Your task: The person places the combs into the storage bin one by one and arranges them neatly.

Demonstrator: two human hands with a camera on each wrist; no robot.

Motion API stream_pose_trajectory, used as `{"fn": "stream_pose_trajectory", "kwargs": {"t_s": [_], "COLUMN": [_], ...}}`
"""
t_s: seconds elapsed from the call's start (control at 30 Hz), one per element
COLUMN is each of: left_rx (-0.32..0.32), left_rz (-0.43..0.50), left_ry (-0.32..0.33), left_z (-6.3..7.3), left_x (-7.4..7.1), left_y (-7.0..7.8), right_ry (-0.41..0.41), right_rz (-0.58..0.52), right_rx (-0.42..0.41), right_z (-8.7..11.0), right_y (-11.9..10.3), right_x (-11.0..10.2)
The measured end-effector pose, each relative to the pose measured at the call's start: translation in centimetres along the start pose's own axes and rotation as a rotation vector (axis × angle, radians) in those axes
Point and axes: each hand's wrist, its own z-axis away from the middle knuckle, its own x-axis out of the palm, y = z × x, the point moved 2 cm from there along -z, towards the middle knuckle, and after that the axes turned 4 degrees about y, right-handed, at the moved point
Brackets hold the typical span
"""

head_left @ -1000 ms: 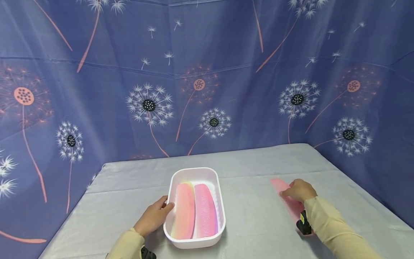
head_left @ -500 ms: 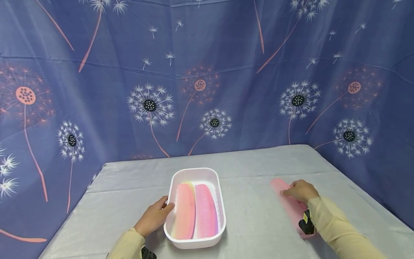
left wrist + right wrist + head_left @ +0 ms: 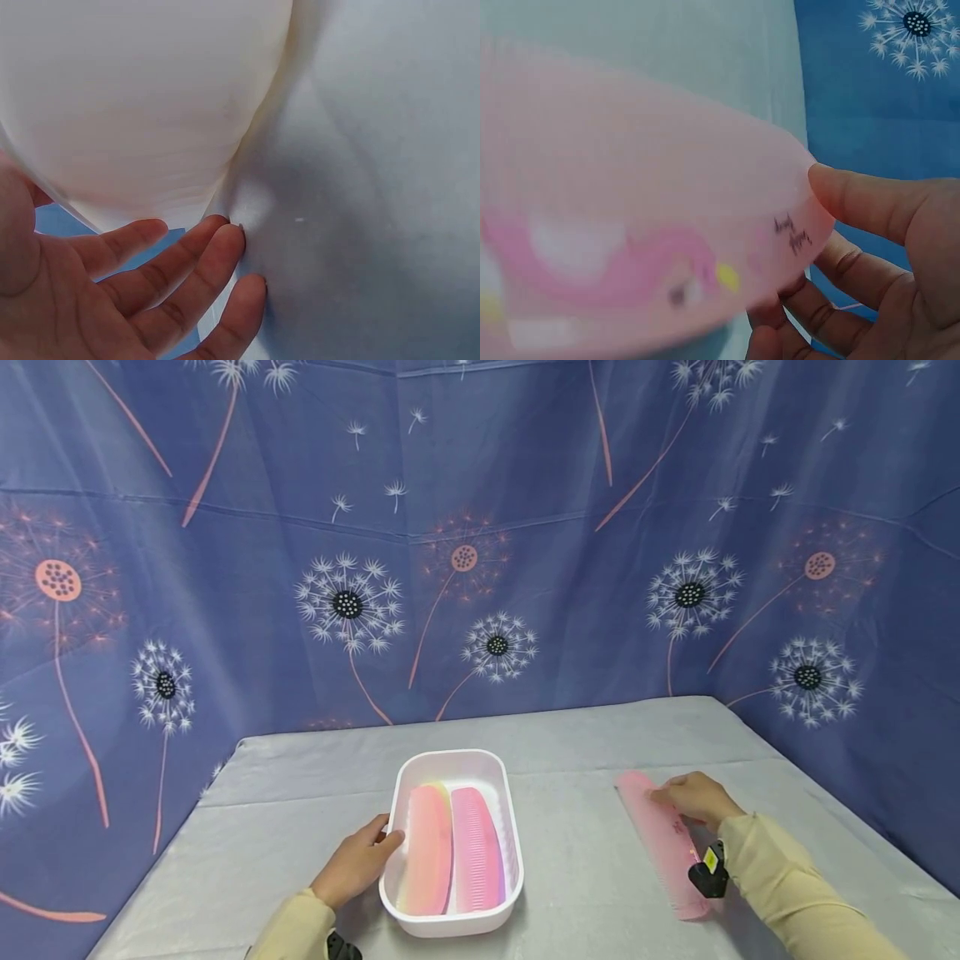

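My right hand (image 3: 696,797) pinches a pink comb (image 3: 663,852) by its far end, thumb on the near face, over the right of the table. In the right wrist view the comb (image 3: 645,172) carries a printed pattern and small dark lettering, and its fine teeth blur at the left. My left hand (image 3: 358,862) holds the left side of a white plastic basin (image 3: 450,926), its thumb over the rim and its fingers (image 3: 187,277) along the outer wall. Inside the basin lie a peach-yellow comb (image 3: 429,852) and a pink-purple comb (image 3: 477,852), side by side.
A light grey cloth (image 3: 570,827) covers the table. Behind it and along both sides hangs a blue curtain (image 3: 570,610) printed with dandelions. Black wrist cameras (image 3: 708,872) sit under the sleeves.
The pink comb in my right hand has turned, so more of its broad face and toothed edge shows, and it has shifted slightly left. My left hand and the basin stay put.
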Motion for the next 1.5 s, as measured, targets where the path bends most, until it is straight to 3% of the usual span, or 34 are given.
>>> {"fn": "stream_pose_trajectory", "kwargs": {"t_s": [0.57, 0.9, 1.5], "left_rx": [0.001, 0.008, 0.005], "left_rz": [0.001, -0.001, -0.022], "left_ry": [0.000, 0.001, -0.003], "left_z": [0.1, 0.1, 0.0], "left_x": [0.0, -0.1, 0.0], "left_y": [0.2, 0.2, 0.1], "right_ry": [-0.052, -0.091, -0.107], "right_rz": [-0.062, -0.123, -0.236], "right_rx": [0.005, -0.041, -0.081], "right_z": [0.3, 0.6, 1.4], "right_y": [-2.2, -4.0, -9.8], "right_x": [-0.8, -0.9, 1.9]}}
